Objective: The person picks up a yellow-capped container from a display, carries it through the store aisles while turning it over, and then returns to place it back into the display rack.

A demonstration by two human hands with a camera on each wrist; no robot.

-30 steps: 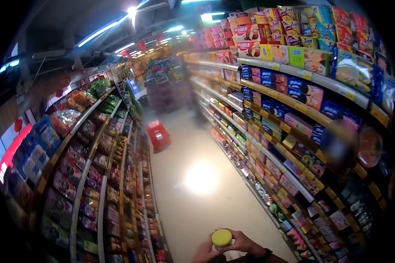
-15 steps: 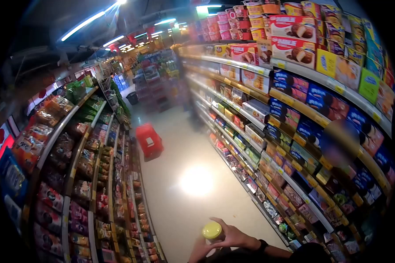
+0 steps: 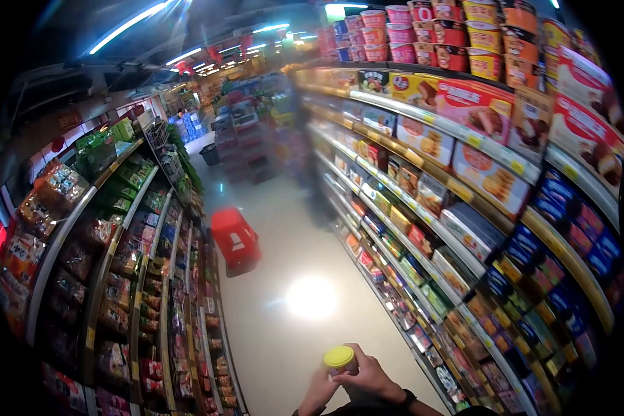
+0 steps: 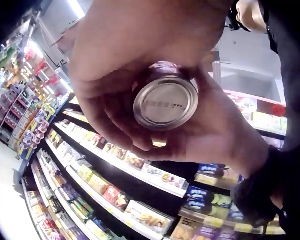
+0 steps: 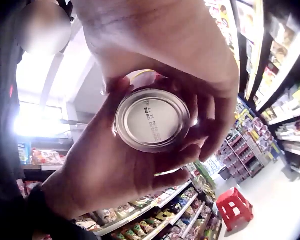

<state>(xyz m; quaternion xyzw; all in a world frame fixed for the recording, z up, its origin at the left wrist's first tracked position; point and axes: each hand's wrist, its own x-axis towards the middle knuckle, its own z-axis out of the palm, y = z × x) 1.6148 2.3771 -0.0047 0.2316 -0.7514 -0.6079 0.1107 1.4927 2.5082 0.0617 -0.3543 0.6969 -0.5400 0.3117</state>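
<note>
A can (image 3: 340, 360) with a yellow lid is off the shelves and in the person's grasp, on the near side of the red stool (image 3: 236, 236) and to its right, above the floor (image 3: 270, 347). The left hand (image 3: 317, 392) grips it from one side and the right hand (image 3: 372, 380) from the other, fingers curled round its wall; the right thumb lies across the front. The lid is on and faces up, while the bare metal base (image 4: 165, 103) points down, with small printed marks on it too blurred to read in full. So the picking up looks done, and both hands have a firm hold; opening has not begun, as far as the lid shows, and the can has not been set down anywhere. How much remains beyond that cannot be told from these views. Packed shelves (image 3: 107, 267) rise just left of the stool, and others (image 3: 492, 154) line the aisle to its right, across the floor. A dark bin (image 3: 209, 154) stands beyond the stool, farther down the aisle.
</note>
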